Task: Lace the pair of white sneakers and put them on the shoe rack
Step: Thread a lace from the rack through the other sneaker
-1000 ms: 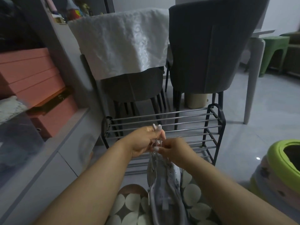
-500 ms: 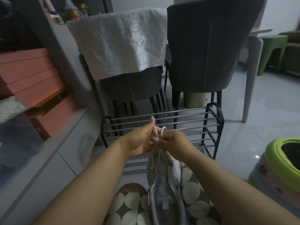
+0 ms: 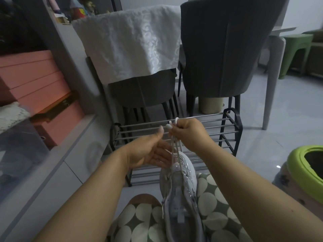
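A white sneaker (image 3: 181, 193) lies lengthwise on my lap, toe pointing away from me. Its white laces (image 3: 174, 147) run up from the toe end. My right hand (image 3: 190, 132) pinches both lace ends and holds them taut above the shoe. My left hand (image 3: 148, 152) is beside the laces, palm up with fingers spread, holding nothing. The black metal shoe rack (image 3: 232, 126) stands on the floor just beyond my hands, its bars bare. Only one sneaker is in view.
Two grey chairs (image 3: 220, 58) stand behind the rack, one draped with a white cloth (image 3: 132, 42). Pink boxes (image 3: 35, 81) sit on a grey cabinet (image 3: 66, 163) at left. A green-rimmed potty (image 3: 304, 168) is at right. A table leg (image 3: 272, 81) and green stool (image 3: 295, 49) stand beyond.
My left hand has let go of the laces and opened, dropping down to the left. My right hand has taken both lace ends and pulled them up and to the right.
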Action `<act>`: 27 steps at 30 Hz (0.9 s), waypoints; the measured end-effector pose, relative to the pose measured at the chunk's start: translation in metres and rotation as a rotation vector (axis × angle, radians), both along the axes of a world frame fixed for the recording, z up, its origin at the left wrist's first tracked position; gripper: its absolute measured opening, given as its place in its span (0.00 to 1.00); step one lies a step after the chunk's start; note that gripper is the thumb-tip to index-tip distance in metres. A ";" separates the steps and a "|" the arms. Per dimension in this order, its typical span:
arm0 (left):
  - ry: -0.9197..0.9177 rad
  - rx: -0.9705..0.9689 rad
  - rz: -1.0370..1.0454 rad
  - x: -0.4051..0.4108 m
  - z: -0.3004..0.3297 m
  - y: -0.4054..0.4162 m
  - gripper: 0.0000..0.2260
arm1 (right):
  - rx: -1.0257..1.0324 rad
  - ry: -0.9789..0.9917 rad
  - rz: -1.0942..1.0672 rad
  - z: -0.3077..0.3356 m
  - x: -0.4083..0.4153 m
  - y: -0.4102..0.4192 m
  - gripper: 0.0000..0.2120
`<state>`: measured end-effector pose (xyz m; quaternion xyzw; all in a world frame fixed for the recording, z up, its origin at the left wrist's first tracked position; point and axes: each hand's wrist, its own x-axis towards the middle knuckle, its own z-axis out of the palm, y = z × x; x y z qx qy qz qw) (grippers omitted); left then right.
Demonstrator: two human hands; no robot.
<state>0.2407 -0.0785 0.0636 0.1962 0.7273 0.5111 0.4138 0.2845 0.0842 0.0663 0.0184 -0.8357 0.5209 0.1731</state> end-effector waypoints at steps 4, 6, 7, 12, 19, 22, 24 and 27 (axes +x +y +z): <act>0.259 -0.047 -0.032 0.013 -0.008 0.000 0.10 | 0.040 -0.026 0.042 -0.003 -0.002 -0.005 0.16; 0.272 -0.012 0.037 0.017 -0.012 0.002 0.07 | 0.101 -0.075 0.067 -0.002 -0.002 -0.006 0.17; 0.269 0.002 0.074 0.018 -0.013 0.002 0.07 | 0.148 -0.110 0.079 0.000 -0.001 -0.005 0.18; 0.307 0.095 0.248 0.022 -0.007 -0.002 0.08 | 0.289 -0.215 0.084 0.012 0.005 0.005 0.17; 0.383 -0.055 0.404 0.018 0.010 -0.009 0.08 | 0.175 -0.174 0.142 0.029 0.014 -0.003 0.19; 0.664 -0.148 0.489 0.014 0.008 -0.010 0.05 | 0.033 -0.187 0.229 0.034 0.016 -0.008 0.18; 0.752 -0.035 0.430 0.017 0.010 -0.008 0.13 | 0.037 -0.188 0.276 0.037 0.017 -0.011 0.18; 0.818 0.026 0.269 0.026 0.015 -0.003 0.09 | 0.109 -0.189 0.338 0.041 0.020 -0.015 0.20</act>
